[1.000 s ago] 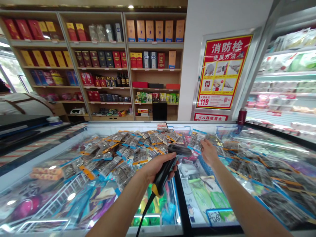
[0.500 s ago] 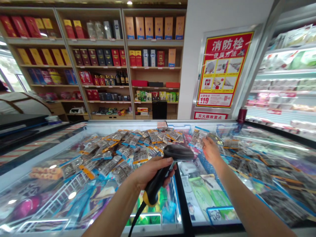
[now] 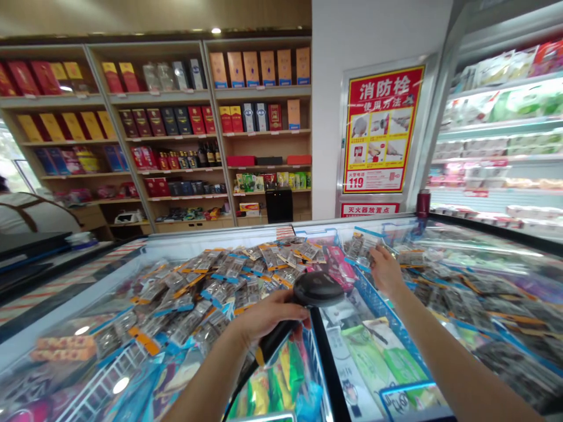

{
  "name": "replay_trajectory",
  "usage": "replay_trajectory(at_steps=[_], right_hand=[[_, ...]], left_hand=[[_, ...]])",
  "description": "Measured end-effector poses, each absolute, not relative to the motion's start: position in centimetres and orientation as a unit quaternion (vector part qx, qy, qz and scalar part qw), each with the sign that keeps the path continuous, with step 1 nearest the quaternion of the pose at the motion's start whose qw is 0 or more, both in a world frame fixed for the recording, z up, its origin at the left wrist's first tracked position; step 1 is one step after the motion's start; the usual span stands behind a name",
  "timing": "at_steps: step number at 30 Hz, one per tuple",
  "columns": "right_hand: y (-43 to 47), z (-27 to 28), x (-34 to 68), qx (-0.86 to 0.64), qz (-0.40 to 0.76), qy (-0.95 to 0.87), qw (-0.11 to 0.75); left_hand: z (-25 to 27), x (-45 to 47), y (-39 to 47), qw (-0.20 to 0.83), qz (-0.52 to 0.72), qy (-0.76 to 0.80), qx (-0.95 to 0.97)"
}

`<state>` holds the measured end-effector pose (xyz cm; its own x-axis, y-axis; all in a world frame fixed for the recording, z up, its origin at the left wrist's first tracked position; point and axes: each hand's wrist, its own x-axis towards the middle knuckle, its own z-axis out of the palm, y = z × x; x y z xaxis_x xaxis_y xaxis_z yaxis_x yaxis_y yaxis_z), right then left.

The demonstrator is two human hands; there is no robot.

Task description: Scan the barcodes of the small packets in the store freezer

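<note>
My left hand point(image 3: 273, 317) is wrapped round the handle of a black and yellow barcode scanner point(image 3: 319, 287), whose cable runs down toward me. The scanner's head points right, over the black divider of the freezer. Further out, my right hand point(image 3: 385, 271) has its fingers closed at the near right edge of a clear snack packet point(image 3: 361, 246) with a blue strip. Its fingertips are partly hidden. To the left lies a heap of similar packets point(image 3: 231, 266) with blue and orange strips, and more packets point(image 3: 457, 293) spread out to the right of my right arm.
The glass-topped freezer point(image 3: 325, 357) holds wire baskets and colourful bags. Wooden shelves point(image 3: 176, 94) with boxes and bottles line the back. A dark red cup point(image 3: 423, 204) stands at the freezer's far edge. Another person point(image 3: 35, 214) is at the far left, near a counter.
The view has tilted up a little. My right hand has shifted slightly right with the packet. The scanner in my left hand has turned, its head sitting lower in the view.
</note>
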<state>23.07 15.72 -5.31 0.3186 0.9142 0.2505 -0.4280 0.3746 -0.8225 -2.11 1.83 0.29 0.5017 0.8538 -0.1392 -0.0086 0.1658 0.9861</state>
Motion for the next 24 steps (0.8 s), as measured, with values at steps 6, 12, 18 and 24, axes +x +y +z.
replay_trajectory(at_steps=[6, 12, 18, 24], right_hand=[[15.60, -5.37, 23.56, -0.348, 0.447, -0.349, 0.747], [15.08, -5.10, 23.13, -0.343, 0.450, -0.357, 0.743], [14.77, -5.02, 22.93, -0.334, 0.458, -0.351, 0.745], [15.21, -5.38, 22.99, -0.328, 0.464, -0.339, 0.750]], left_hand=[[-0.15, -1.88, 1.47, 0.659, 0.332, 0.397, 0.546], [0.22, -1.80, 1.32, 0.656, 0.352, 0.408, 0.528], [0.39, -1.59, 1.15, 0.666, 0.339, 0.400, 0.532], [-0.09, -1.21, 1.18, 0.651, 0.361, 0.392, 0.541]])
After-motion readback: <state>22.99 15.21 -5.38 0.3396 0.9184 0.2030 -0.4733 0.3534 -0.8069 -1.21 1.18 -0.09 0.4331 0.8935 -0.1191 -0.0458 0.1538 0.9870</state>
